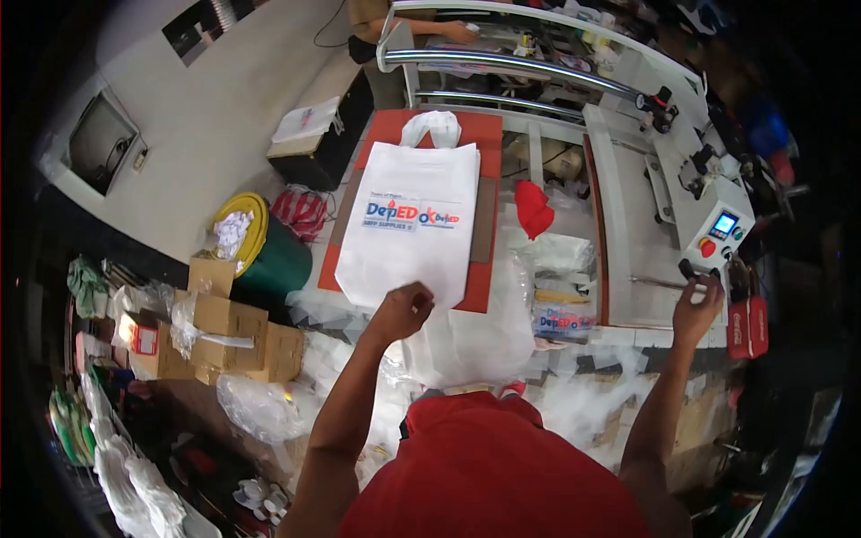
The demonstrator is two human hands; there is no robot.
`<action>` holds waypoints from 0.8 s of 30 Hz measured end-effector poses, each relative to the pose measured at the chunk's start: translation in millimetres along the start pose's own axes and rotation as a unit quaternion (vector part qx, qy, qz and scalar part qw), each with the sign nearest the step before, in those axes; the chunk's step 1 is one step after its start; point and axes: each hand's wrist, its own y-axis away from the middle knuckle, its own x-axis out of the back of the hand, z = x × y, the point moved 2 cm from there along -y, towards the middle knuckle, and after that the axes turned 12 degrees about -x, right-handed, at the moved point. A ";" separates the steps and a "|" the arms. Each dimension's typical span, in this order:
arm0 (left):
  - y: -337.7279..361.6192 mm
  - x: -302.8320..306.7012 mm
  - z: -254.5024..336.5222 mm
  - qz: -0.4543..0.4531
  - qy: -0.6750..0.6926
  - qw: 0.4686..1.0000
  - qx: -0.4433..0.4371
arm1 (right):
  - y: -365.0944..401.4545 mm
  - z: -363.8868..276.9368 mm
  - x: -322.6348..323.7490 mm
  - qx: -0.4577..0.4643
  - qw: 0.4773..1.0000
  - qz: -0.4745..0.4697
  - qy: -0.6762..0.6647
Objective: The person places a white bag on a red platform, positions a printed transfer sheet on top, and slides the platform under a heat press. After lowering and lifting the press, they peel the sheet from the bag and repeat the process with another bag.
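Observation:
A white bag (413,260) with a printed blue and red design and looped handles lies flat on an orange-red pad (489,143). At the bag's lower edge is my left hand (408,309), its fingers curled together; whether they pinch the bag's edge I cannot make out. On the right, my right hand (700,300) is at a black knob or lever (689,269) below the machine's control box (722,224), with fingers bent round it. The box has a lit blue screen and a red button.
Metal rails (529,65) cross behind the pad, where another person's arm (439,30) reaches in. A red cloth piece (534,209) lies right of the pad. Left are a green bin (282,260) with a yellow rim and cardboard boxes (229,318). Plastic wrap covers the floor.

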 end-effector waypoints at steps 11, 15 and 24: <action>-199.3 -0.2 -90.2 0.029 -0.124 0.978 -0.165 | 316.2 -47.0 57.7 -0.234 0.920 -0.313 0.026; -236.9 -6.2 -79.9 -0.085 -0.251 0.962 -0.062 | 388.9 -24.1 95.5 -0.334 0.879 -0.339 0.029; -255.8 -16.2 -97.6 -0.068 -0.264 0.961 -0.041 | 223.0 25.1 92.9 -0.315 0.940 -0.120 0.057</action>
